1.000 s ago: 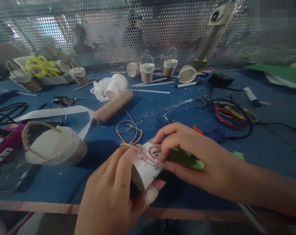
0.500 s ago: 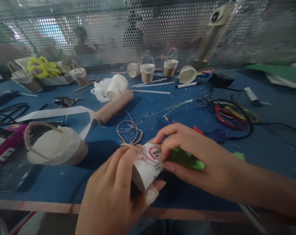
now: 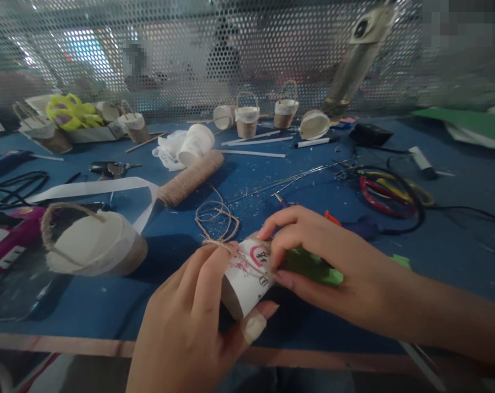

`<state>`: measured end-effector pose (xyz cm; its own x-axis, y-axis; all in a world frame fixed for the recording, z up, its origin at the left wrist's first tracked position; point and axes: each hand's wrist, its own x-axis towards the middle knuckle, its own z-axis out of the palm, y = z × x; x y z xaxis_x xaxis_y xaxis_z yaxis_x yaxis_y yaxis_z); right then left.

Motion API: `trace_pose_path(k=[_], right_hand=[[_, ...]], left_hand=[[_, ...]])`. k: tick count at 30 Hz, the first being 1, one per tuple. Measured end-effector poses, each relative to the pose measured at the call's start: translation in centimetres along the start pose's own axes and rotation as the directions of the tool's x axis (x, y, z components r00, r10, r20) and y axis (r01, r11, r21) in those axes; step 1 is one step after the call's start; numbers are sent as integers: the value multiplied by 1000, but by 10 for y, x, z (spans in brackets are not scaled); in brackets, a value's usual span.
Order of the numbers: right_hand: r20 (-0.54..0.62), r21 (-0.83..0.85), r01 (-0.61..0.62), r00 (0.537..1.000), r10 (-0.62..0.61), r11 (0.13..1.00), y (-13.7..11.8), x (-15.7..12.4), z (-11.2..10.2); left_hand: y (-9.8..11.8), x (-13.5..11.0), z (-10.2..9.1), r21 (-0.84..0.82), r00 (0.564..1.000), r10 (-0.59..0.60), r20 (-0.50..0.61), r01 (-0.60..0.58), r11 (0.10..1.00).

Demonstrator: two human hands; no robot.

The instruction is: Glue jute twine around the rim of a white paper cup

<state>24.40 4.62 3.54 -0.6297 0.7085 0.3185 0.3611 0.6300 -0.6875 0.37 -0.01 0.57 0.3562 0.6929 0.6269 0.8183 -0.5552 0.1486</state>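
Left hand has a snug grip around the paper cup, which is tipped on its side just above the near edge of the blue counter, and the right hand pinches the twine against the cup's wall up by the rim. My guess is the twine slides off that slick, tapered paper if the pinch loosens, or the loose loop snags and tangles. Squeezing too hard could also crush the thin cup.

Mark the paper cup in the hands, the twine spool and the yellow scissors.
paper cup [image 3: 247, 275], head view, white printed side wall
twine spool [image 3: 190, 178], head view, middle of the wound twine
yellow scissors [image 3: 69, 111], head view, handle loops
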Motion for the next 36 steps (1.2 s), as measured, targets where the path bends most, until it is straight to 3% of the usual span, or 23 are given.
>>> trace_pose_path(k=[36], right_hand=[[-13,-59,30,999,-31,998,0,1,0]], left_hand=[[1,-5,2,-48,999,-21,24,22,999]])
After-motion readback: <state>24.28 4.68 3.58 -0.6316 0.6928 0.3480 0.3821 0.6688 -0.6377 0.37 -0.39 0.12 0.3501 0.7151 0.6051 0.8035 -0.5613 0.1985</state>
